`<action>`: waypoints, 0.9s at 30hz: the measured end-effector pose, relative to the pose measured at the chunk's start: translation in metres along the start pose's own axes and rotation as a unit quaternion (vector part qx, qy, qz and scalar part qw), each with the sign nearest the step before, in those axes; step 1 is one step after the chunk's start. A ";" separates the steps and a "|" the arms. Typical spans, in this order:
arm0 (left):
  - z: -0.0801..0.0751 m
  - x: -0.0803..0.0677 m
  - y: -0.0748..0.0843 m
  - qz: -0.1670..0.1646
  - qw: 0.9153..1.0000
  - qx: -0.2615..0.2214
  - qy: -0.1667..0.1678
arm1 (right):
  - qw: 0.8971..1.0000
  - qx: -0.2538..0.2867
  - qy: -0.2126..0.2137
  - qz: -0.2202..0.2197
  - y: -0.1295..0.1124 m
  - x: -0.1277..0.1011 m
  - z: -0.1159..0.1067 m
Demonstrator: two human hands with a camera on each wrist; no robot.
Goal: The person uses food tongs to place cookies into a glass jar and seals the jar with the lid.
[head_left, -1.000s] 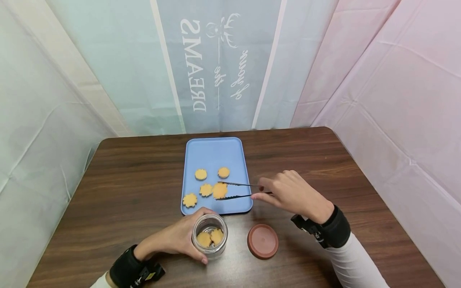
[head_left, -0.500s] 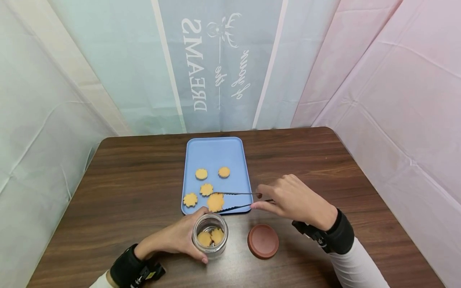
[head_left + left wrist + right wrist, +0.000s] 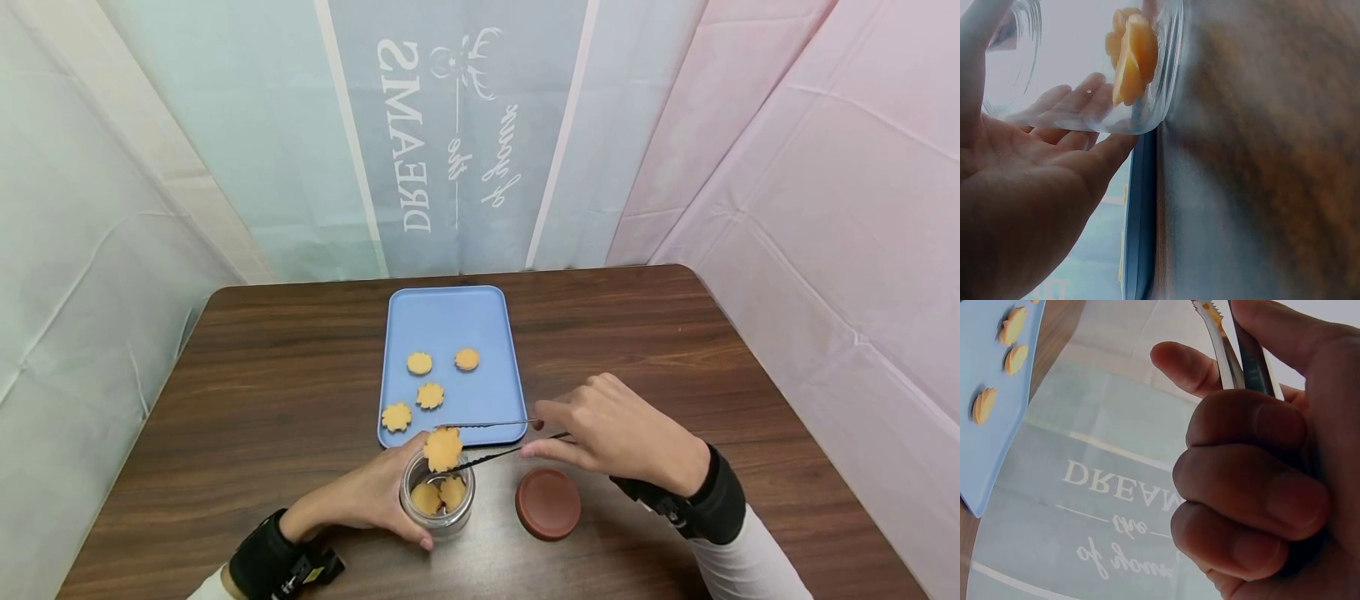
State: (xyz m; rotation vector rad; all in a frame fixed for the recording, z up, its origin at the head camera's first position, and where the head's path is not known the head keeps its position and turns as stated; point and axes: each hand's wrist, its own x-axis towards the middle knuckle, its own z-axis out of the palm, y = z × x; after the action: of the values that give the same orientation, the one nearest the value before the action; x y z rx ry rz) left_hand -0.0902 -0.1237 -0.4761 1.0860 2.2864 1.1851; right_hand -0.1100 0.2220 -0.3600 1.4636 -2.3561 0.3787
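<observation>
Right hand (image 3: pixel 600 429), right of centre in the head view: thumb and index finger pinch the metal tongs (image 3: pixel 487 424), one on each arm; other fingers curled in against the palm in the right wrist view. Tongs run left from the hand, arms apart with a flower-shaped cookie (image 3: pixel 442 450) between their ends. That cookie sits lower centre of the frame, over the upper part of the glass jar (image 3: pixel 468 492)'s mouth; contact with the rim, can't tell.

Left hand (image 3: pixel 375 500), bottom centre-left, grips the jar, thumb on the near side, fingers round the far side. Jar upright on the wood-grain table (image 3: pixel 285 392), open, two cookies (image 3: pixel 426 500) visible at the bottom, leaning against each other in the left wrist view.

Reddish-brown lid (image 3: pixel 548 503) lies flat just right of the jar. Blue tray (image 3: pixel 446 317) at centre, just above the jar in frame, four loose cookies (image 3: pixel 431 395) on it, spaced apart. Black wristbands (image 3: pixel 712 492) on both wrists. Printed cloth (image 3: pixel 457 133) fills upper centre, lettering mirrored.
</observation>
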 end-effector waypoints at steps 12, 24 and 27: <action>0.000 0.003 -0.002 0.005 0.997 -0.076 -0.006 | 0.999 0.007 -0.032 -0.003 -0.006 -0.001 -0.002; 0.000 0.005 -0.004 0.035 0.996 -0.080 -0.008 | 1.000 -0.002 -0.014 -0.013 -0.006 0.001 -0.003; 0.001 0.005 -0.005 0.038 0.996 -0.084 -0.009 | 1.000 -0.001 -0.011 -0.011 -0.006 0.001 -0.003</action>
State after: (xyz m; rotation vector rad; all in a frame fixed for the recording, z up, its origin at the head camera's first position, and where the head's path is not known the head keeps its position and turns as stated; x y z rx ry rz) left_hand -0.0951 -0.1215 -0.4801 1.1249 2.1060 1.3637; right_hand -0.1047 0.2200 -0.3564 1.4990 -2.3543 0.3563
